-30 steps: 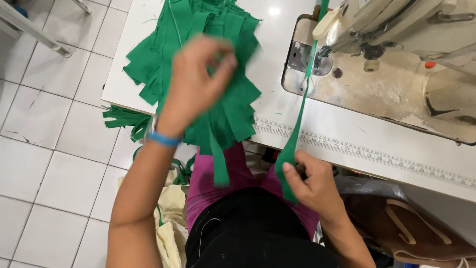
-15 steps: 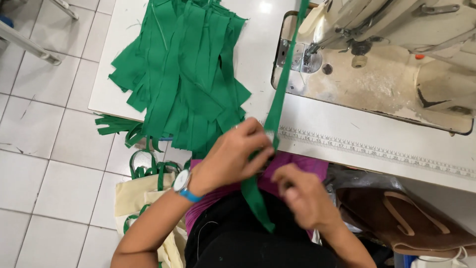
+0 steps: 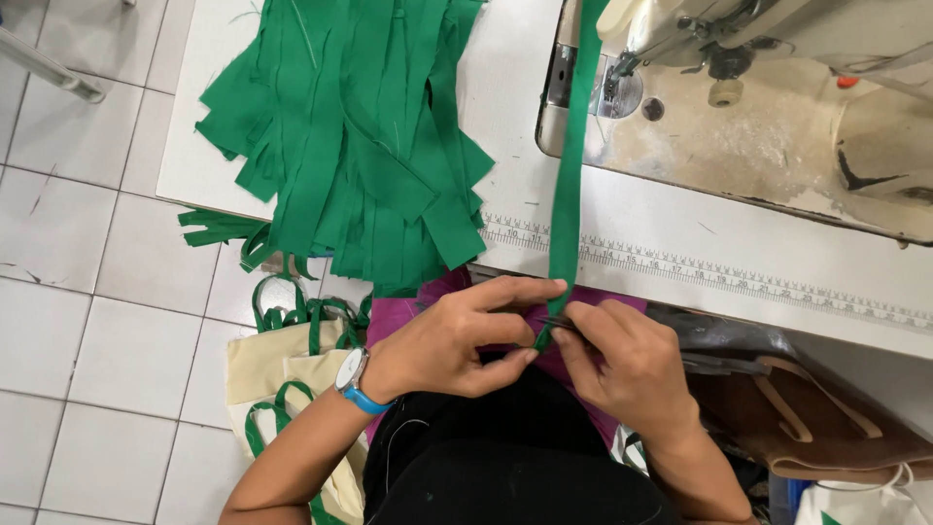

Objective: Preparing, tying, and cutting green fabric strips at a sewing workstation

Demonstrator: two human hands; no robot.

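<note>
A long green fabric strip (image 3: 569,185) runs from the sewing machine (image 3: 777,97) down over the table edge to my lap. My left hand (image 3: 457,340) pinches the strip's lower end between thumb and fingers. My right hand (image 3: 622,365) grips the same end from the right, fingertips touching the left hand's. A pile of several green fabric strips (image 3: 360,136) lies on the white table (image 3: 505,107), hanging over its front edge.
A printed ruler strip (image 3: 739,277) runs along the table's front edge. Cream bags with green handles (image 3: 292,360) lie on the tiled floor at left. A brown sandal (image 3: 807,428) sits under the table at right.
My left hand left the strip pile and came down to the strip's end beside my right hand. Both hands now hold the end together at my lap.
</note>
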